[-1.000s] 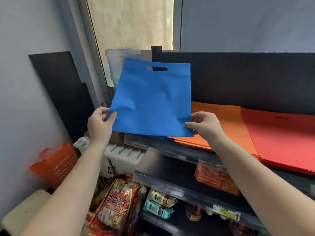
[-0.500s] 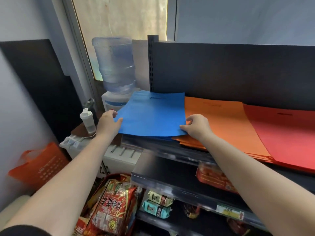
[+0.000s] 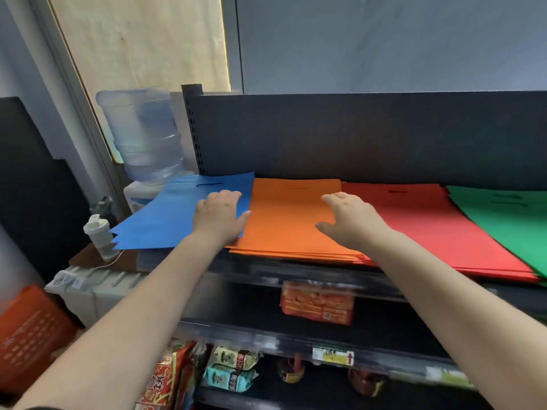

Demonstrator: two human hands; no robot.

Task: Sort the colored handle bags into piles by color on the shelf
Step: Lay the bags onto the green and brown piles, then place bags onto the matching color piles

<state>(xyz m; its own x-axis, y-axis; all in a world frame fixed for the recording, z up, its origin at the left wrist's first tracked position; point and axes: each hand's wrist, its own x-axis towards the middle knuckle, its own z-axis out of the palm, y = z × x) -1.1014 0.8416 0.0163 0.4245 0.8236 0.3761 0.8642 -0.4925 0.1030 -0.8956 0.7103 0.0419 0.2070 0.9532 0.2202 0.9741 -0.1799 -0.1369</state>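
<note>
Flat handle bags lie in side-by-side piles along the top shelf (image 3: 296, 272). The blue pile (image 3: 165, 220) is at the left end, overhanging the shelf's left side. Then come the orange pile (image 3: 284, 220), the red pile (image 3: 438, 229) and the green pile (image 3: 512, 220) at the far right. My left hand (image 3: 220, 217) rests palm down on the blue pile's right edge, fingers spread. Over the seam between orange and red, my right hand (image 3: 349, 220) hovers open and holds nothing.
A dark back panel (image 3: 355, 137) rises behind the piles. A water dispenser bottle (image 3: 142, 131) and a small white bottle (image 3: 97, 235) stand left of the shelf. Lower shelves hold snack packs (image 3: 318, 303). An orange bag (image 3: 29, 335) sits low at the left.
The blue bag, held upright in both hands a second ago, now lies flat on the blue pile. Both hands have let go; my right hand has moved right over the orange pile.
</note>
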